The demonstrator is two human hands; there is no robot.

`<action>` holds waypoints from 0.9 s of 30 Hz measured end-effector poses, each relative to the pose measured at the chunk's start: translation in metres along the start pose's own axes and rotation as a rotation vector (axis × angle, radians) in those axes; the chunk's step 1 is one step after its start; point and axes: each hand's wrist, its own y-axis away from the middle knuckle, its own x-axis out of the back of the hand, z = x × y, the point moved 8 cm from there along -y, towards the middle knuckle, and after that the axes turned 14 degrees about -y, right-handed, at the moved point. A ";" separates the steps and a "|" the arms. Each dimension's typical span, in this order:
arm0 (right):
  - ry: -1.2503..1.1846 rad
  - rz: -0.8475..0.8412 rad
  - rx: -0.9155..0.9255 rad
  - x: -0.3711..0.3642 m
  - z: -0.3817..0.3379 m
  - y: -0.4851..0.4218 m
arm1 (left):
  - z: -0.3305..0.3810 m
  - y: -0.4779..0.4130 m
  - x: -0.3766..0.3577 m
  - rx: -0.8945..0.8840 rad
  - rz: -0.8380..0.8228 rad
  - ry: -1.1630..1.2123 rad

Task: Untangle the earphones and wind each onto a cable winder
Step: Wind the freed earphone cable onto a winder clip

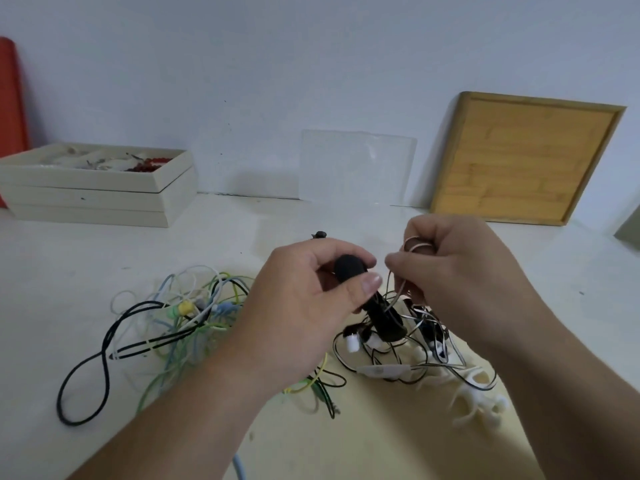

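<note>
My left hand [304,299] grips a black cable winder [377,306] by its rounded upper end, held above the table. My right hand [460,268] pinches a black-and-white earphone cord [394,292] that loops round its fingers and runs down to the winder. Below them lies a tangle of black-and-white earphones [408,362] with white earbuds. A second tangle of green, blue, white and black earphones [180,323] lies to the left. White cable winders [478,396] lie at the lower right, blurred.
Stacked cream trays [104,192] with small items stand at the back left. A clear plastic sheet [356,168] and a wooden framed board [519,157] lean on the wall. A red object [10,98] is at the far left. The white table [69,271] carries everything.
</note>
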 end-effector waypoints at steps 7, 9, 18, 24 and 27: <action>-0.171 -0.072 0.020 0.002 -0.008 0.002 | -0.011 -0.001 0.019 0.116 0.231 0.142; -0.205 -0.207 0.032 -0.008 -0.014 0.007 | -0.023 -0.002 0.016 0.235 0.254 0.299; -0.035 0.067 0.072 0.003 -0.015 0.006 | -0.015 -0.004 0.025 0.107 0.264 0.188; -0.184 -0.075 0.183 -0.005 -0.032 0.013 | -0.018 -0.001 0.025 0.146 0.320 0.219; -0.285 -0.135 0.176 -0.006 -0.031 0.013 | -0.011 0.001 0.017 0.115 0.263 0.199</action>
